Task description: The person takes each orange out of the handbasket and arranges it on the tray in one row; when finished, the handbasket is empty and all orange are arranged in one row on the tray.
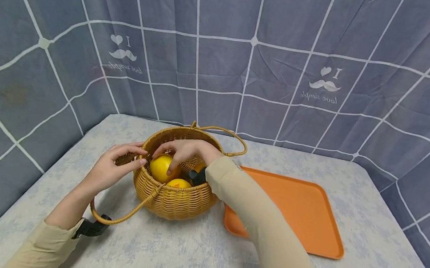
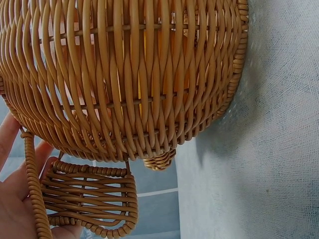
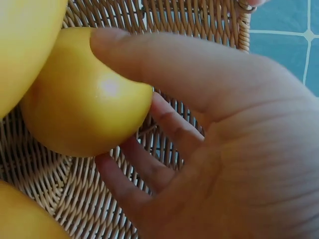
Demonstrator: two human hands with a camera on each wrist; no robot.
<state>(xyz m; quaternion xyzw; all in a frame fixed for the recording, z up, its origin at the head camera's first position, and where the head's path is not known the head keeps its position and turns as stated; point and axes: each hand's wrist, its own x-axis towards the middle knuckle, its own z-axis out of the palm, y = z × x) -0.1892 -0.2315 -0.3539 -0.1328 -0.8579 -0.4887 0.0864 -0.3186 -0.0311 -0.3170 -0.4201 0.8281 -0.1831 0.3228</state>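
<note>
A round wicker basket (image 1: 174, 203) stands left of centre on the table, with several round yellow fruits inside. My right hand (image 1: 188, 152) reaches down into it and holds one yellow fruit (image 1: 161, 168). In the right wrist view, the thumb lies over the top of that fruit (image 3: 87, 99) and the fingers curl beneath it. Another yellow fruit (image 1: 179, 183) lies nearer the front rim. At the basket's left side, my left hand (image 1: 108, 168) grips the rim by a small woven flap (image 2: 89, 194); its fingertips are partly hidden in the left wrist view.
An orange tray (image 1: 298, 207) lies flat to the right of the basket, partly under the right sleeve. One rope-like handle (image 1: 124, 219) hangs out over the left forearm, and another handle (image 1: 238, 139) leans to the back right. A grey-blue gridded curtain (image 1: 223, 63) encloses the table.
</note>
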